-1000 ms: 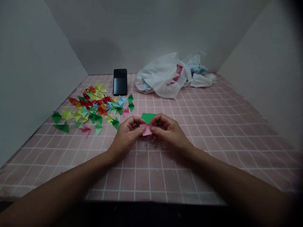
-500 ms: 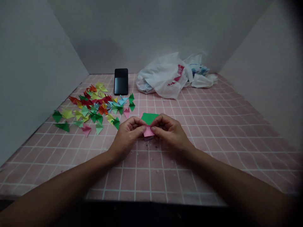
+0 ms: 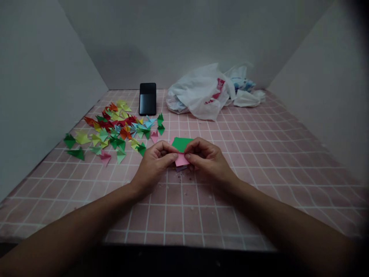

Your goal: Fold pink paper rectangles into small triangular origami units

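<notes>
Pinched at its two sides between the thumb and fingers of your left hand (image 3: 154,163) and your right hand (image 3: 210,161), a small piece of pink paper (image 3: 182,160) sat near the middle of the table, its near edge showing below your thumbs. Just beyond it was a green sheet (image 3: 182,144), with a sliver of pink at its left edge. To the left spread a loose heap of small folded paper shapes (image 3: 112,143) in green, yellow, red, orange, blue and pink. At the far side, a black phone (image 3: 147,99) stood behind the heap's right end. Farther right lay a crumpled white plastic bag (image 3: 198,94) with red marking. Everything rested on a pink tablecloth (image 3: 259,154) with a white grid.
</notes>
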